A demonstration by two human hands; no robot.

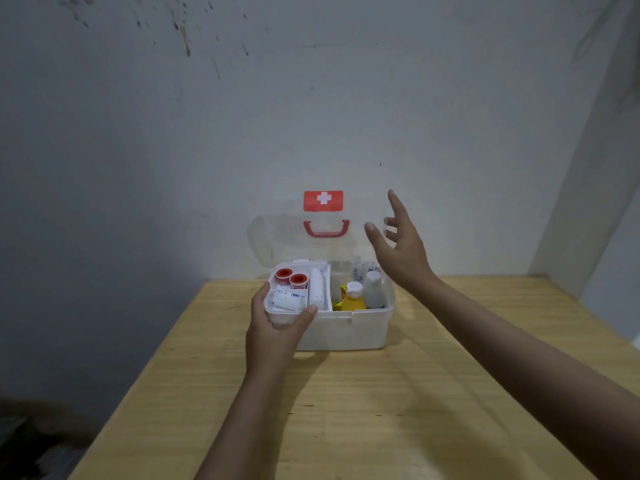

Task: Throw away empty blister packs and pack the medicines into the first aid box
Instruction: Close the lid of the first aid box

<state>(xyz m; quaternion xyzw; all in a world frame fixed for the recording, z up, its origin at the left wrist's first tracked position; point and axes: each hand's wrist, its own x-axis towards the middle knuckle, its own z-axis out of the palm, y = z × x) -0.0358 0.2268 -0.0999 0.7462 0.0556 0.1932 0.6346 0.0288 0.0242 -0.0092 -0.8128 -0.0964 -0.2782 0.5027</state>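
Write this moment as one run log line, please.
left hand: grips inner tray | right hand: open, at clear lid | first aid box: open, packed

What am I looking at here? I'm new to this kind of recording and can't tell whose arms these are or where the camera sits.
There is no machine here. A person wears one wide-angle camera on the head, looking forward and down, so the arms reaching in from below are the wearer's own.

On the wooden table stands a white first aid box with its clear lid swung up against the wall; the lid carries a red handle and a red cross sticker.

The left hand grips the box's front left corner, thumb over the rim of the inner tray. The tray holds two red-capped rolls and white bandage rolls. Beside it are a yellow bottle and whitish bottles.

The right hand is open and holds nothing, raised near the lid's right edge.
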